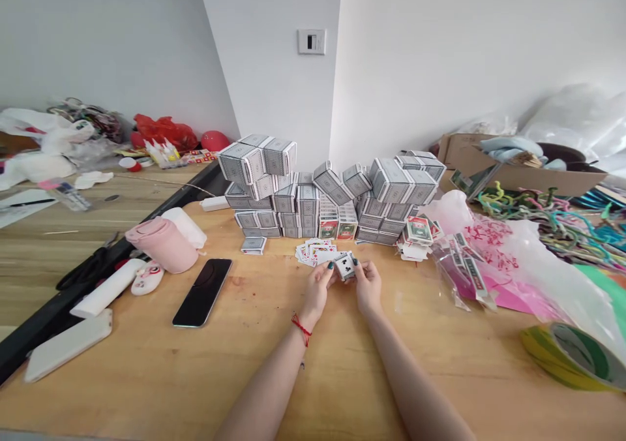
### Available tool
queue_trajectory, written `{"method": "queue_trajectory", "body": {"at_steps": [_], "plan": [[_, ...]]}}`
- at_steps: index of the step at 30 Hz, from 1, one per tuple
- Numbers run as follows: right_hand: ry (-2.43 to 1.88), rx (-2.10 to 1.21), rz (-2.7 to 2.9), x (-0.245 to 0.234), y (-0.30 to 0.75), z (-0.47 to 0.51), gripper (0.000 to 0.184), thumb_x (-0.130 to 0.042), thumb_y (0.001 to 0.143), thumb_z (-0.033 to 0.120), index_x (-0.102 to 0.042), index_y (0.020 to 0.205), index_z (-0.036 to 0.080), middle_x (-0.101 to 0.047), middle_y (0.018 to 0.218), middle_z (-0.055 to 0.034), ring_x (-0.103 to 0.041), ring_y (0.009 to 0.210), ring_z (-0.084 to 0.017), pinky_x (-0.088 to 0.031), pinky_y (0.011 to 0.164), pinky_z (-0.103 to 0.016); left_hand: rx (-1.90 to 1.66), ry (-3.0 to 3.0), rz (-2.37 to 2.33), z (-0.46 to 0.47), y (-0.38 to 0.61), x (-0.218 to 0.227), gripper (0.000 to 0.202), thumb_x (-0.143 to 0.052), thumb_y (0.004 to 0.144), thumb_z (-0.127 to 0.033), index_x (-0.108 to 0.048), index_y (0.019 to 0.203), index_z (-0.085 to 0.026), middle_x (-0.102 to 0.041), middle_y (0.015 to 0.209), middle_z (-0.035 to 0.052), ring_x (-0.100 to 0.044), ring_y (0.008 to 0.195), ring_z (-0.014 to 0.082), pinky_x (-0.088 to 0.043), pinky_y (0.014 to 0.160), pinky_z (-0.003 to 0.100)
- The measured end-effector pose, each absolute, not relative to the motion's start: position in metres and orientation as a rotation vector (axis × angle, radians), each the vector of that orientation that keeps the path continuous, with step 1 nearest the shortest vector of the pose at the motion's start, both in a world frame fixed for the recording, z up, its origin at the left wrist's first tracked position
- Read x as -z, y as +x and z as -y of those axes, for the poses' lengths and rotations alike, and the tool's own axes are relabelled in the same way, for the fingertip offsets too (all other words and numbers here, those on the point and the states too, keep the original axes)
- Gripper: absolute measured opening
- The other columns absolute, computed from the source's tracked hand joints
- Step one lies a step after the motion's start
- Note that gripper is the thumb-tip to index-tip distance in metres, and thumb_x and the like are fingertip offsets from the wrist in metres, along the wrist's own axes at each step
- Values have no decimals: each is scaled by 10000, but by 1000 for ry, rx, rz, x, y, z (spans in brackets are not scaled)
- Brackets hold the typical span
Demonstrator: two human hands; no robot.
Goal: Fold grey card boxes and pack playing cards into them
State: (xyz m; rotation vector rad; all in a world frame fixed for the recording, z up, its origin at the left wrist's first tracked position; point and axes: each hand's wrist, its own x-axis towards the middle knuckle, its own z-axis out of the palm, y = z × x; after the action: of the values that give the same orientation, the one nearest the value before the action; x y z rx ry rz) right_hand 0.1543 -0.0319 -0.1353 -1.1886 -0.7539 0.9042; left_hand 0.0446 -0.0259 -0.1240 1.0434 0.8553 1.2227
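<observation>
Between my two hands, just above the table, is a playing card point(345, 266) with black clubs facing up; other cards seem folded or stacked with it. My left hand point(317, 291) pinches its left side, thumb on top, a red string bracelet at the wrist. On the right side, my right hand point(366, 286) grips it the same way. Loose face-up playing cards point(313, 252) lie spread just beyond my fingers. Behind them stand stacked grey-patterned blocks point(308, 209) that look made of folded cards. Red-and-green card boxes point(328, 228) stand among the blocks.
Left of my arms lie a black phone point(203, 293), a pink cup-like container point(161, 243) and a white power-bank-like slab point(69, 346). To the right are more card boxes point(418, 230), clear wrappers point(464, 271), plastic bags point(508, 252) and a yellow tape roll point(542, 356).
</observation>
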Motion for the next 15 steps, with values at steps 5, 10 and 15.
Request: {"method": "queue_trajectory", "body": {"at_steps": [5,10,15], "plan": [[-1111,-1062,762,131,152,33,343,-619,661,525,-477,737,222,-569,613,10,-546,522,-142,-465,457,-261,-1284,1144,-1053,24,43,129,214,-572,719,-325,-581,825,-140,-637,847,68,-582,783,165,-447,709,279],[-1110,-1098,901,129,144,36,333,-607,672,525,-486,783,235,-588,593,21,-551,491,-145,-468,472,-272,-1345,1253,-1227,25,41,135,156,-490,775,-315,-479,739,-164,-548,705,18,-513,643,126,-407,596,236],[-1268,-1036,1114,118,154,38,345,-595,667,545,-507,636,213,-584,476,0,-546,452,-160,-438,473,-273,-1417,1353,-1368,26,41,134,93,-417,812,-251,-416,744,-187,-490,723,12,-477,670,132,-388,636,247]]}}
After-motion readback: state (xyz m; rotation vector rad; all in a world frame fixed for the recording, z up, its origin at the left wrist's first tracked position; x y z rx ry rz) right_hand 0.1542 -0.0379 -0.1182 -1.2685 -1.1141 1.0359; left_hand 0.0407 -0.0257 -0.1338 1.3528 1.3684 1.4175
